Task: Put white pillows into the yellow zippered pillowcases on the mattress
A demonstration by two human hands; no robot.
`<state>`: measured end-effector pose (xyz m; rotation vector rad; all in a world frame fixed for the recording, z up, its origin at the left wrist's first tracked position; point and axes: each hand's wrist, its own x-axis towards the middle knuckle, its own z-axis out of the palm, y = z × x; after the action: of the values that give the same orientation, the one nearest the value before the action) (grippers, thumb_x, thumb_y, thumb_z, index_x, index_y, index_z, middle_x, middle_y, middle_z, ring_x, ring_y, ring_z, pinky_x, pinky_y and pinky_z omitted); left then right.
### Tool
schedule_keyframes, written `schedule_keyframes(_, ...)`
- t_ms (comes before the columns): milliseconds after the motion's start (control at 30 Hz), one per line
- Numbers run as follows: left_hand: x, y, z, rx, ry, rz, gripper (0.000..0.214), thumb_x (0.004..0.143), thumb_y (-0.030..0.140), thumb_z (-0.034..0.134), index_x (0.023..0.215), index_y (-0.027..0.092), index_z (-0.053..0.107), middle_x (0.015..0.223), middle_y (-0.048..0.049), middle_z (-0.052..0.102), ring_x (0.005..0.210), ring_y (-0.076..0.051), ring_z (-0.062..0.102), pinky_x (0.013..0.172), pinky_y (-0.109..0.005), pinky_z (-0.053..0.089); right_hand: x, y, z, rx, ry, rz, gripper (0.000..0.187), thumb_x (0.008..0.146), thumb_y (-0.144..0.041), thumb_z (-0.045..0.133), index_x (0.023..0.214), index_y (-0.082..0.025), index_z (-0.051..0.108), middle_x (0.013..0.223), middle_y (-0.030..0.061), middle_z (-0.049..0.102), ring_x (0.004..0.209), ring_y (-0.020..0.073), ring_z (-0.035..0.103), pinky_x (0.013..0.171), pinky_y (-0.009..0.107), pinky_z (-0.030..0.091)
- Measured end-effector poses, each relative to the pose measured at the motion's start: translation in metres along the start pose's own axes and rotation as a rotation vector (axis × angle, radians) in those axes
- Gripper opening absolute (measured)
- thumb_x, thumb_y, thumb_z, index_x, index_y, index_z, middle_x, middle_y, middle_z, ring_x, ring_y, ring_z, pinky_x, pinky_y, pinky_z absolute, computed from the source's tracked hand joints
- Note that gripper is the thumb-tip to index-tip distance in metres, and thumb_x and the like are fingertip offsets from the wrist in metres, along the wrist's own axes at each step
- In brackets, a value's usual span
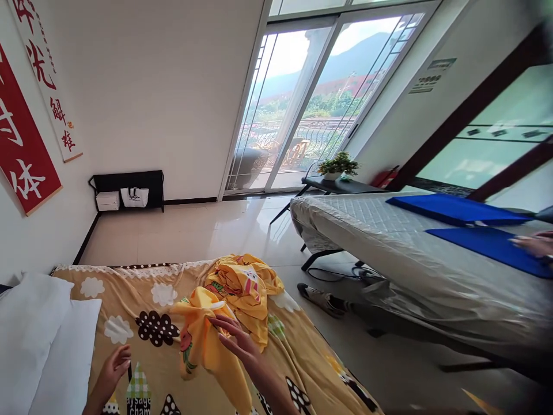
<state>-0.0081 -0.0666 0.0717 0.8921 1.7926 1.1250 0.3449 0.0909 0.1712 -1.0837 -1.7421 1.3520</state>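
A yellow printed cloth (pixel 201 340) is bunched and partly raised above the bed in front of me. My right hand (pixel 237 340) reaches in from below, its fingertips pinching a gathered fold near the top of this cloth. Just beyond it, a crumpled heap of yellow fabric (pixel 246 282) with rabbit and fruit prints lies at the bed's far edge; whether both are one piece I cannot tell. Over the brown patterned bedspread (pixel 125 300), at the lower left, my left hand (pixel 114 369) holds nothing, its fingers loosely bent and apart from the thumb.
White pillows (pixel 47 346) lie at the left. A plastic-wrapped mattress (pixel 358 230) with blue panels (pixel 458 208) stands at the right, where another person's hand (pixel 536 244) and shoe (pixel 320 300) show. A black rack (pixel 129 184), a potted plant (pixel 337 167) and sliding glass doors (pixel 302 104) are behind.
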Motion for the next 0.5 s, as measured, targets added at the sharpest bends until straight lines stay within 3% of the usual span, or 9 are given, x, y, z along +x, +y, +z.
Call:
schedule_keyframes(67,0.011,0.01,0.036,-0.017,-0.16,0.066,0.072,0.064,0.069,0.065,0.116,0.019,0.065,0.119,-0.0169,0.069,0.116,-0.032,0.063,0.095,-0.04,0.051,0.004,-0.016,0.006,0.013,-0.021,-0.05,0.055,0.079,-0.066,0.061,0.118,-0.028,0.072,0.138,0.0107,0.058,0.136,0.0322,0.043,0.117,0.053,0.026)
schedule_keyframes(133,0.015,0.018,0.06,0.021,-0.227,0.137,0.073,0.072,0.062,0.062,0.131,0.02,0.057,0.134,-0.0171,0.061,0.124,-0.031,0.057,0.099,-0.04,0.048,0.004,-0.022,0.009,0.064,-0.022,-0.071,0.054,0.079,-0.066,0.061,0.116,-0.029,0.072,0.137,0.0107,0.059,0.135,0.033,0.044,0.117,0.054,0.027)
schedule_keyframes(200,0.015,0.017,0.071,0.082,-0.245,0.23,0.078,0.072,0.054,0.064,0.141,0.022,0.048,0.147,-0.0153,0.05,0.134,-0.03,0.048,0.105,-0.04,0.043,0.001,-0.022,0.011,0.137,-0.014,-0.085,0.054,0.077,-0.068,0.061,0.115,-0.031,0.073,0.136,0.0103,0.06,0.133,0.0337,0.046,0.115,0.054,0.029)
schedule_keyframes(267,0.017,0.008,0.073,0.195,-0.163,0.264,0.084,0.065,0.044,0.07,0.142,0.022,0.046,0.151,-0.0136,0.045,0.139,-0.031,0.042,0.112,-0.042,0.036,-0.004,-0.021,0.011,0.205,-0.007,-0.096,0.055,0.076,-0.068,0.061,0.116,-0.032,0.073,0.136,0.0096,0.06,0.133,0.0338,0.046,0.114,0.052,0.033)
schedule_keyframes(333,0.021,-0.005,0.067,0.293,-0.002,0.187,0.074,0.059,0.038,0.067,0.131,0.021,0.056,0.142,-0.0147,0.054,0.134,-0.034,0.045,0.11,-0.046,0.035,-0.009,-0.021,0.011,0.238,0.011,-0.095,0.056,0.076,-0.068,0.061,0.116,-0.032,0.073,0.136,0.0096,0.06,0.132,0.0338,0.047,0.112,0.05,0.036)
schedule_keyframes(400,0.025,-0.018,0.056,0.297,0.112,0.085,0.048,0.061,0.042,0.058,0.102,0.018,0.067,0.113,-0.0155,0.069,0.113,-0.036,0.059,0.097,-0.047,0.043,-0.013,-0.024,0.011,0.243,0.046,-0.086,0.056,0.075,-0.068,0.061,0.115,-0.03,0.073,0.135,0.0103,0.061,0.131,0.0342,0.048,0.11,0.05,0.037)
schedule_keyframes(500,0.026,-0.025,0.037,0.213,0.064,0.057,0.035,0.064,0.05,0.048,0.073,0.02,0.064,0.074,-0.0091,0.069,0.078,-0.029,0.064,0.074,-0.039,0.049,-0.018,-0.028,0.014,0.256,0.089,-0.065,0.057,0.075,-0.068,0.061,0.115,-0.029,0.074,0.136,0.0108,0.061,0.132,0.0348,0.047,0.11,0.05,0.038)
